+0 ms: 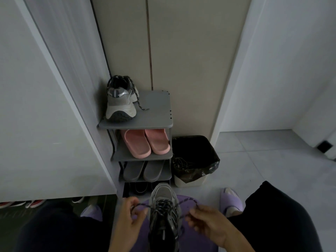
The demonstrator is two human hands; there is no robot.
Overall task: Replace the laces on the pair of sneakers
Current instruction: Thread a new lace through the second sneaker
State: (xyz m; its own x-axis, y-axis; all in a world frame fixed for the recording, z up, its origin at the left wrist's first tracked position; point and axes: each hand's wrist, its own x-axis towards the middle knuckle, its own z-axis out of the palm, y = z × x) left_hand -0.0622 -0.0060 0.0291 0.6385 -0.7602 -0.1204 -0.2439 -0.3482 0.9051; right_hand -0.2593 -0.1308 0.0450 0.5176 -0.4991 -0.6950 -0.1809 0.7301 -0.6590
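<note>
Low at centre, grey-black sneaker (163, 211), speckled lace ends (187, 200) in pinch of left hand (127, 221), right hand (207, 221).

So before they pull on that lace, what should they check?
1. Left hand pinches one lace end: ok.
2. Right hand pinches the other end: ok.
3. Near sneaker sits toe-away between the hands: ok.
4. Lace through every eyelet: cannot tell, too dark.
5. Both ends equal in length: cannot tell.
6. Second sneaker on the shoe rack tied up: not ok, a lace end trails on the shelf.
</note>
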